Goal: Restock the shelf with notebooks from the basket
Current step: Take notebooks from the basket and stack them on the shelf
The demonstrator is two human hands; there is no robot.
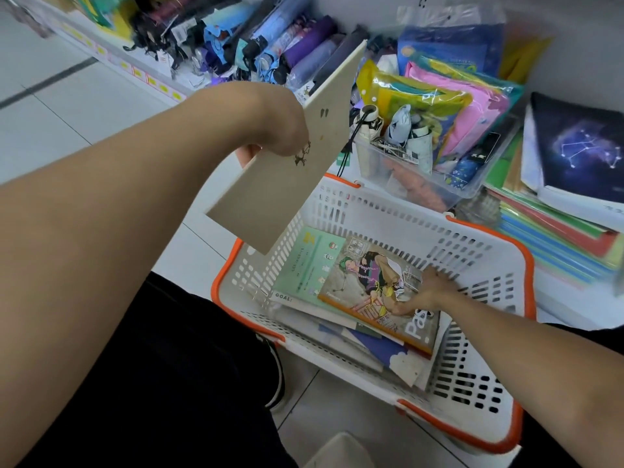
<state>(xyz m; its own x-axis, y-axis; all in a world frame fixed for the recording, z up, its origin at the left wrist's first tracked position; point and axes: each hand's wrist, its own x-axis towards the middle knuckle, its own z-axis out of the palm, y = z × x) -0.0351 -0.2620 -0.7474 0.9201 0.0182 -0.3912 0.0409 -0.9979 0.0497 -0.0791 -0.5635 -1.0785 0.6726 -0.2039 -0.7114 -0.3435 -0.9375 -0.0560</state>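
Notebooks lie stacked in the white basket (479,251) with the orange rim, which sits on the floor tiles in front of you, its far edge against the low shelf (570,300). In the head view, your left hand (280,136) is raised above the basket's left side and holds a cream notebook (287,163); your fingers are clenched on its long edge, with one fingertip showing behind the cover. That notebook is tilted, its far corner pointing up toward the folded umbrellas (270,38) along the back of the shelf, its near corner hanging over the basket's left rim.

Your right hand (423,293) reaches down into the basket and rests on the illustrated notebook (368,292) at the top of the pile, near that notebook's right edge. The thumb lies across the cover; whether the other fingers curl round the edge, you cannot tell from here. A green notebook (304,268) lies just beside it to the left, partly under it, and a dark blue one (378,347) pokes out below.

On the shelf, a clear bin (415,187) of small packaged items stands just beyond the basket's far rim. To its right, at the shelf's right end, a pile of coloured notebooks (553,241) carries a dark constellation-cover notebook (580,146) on top.
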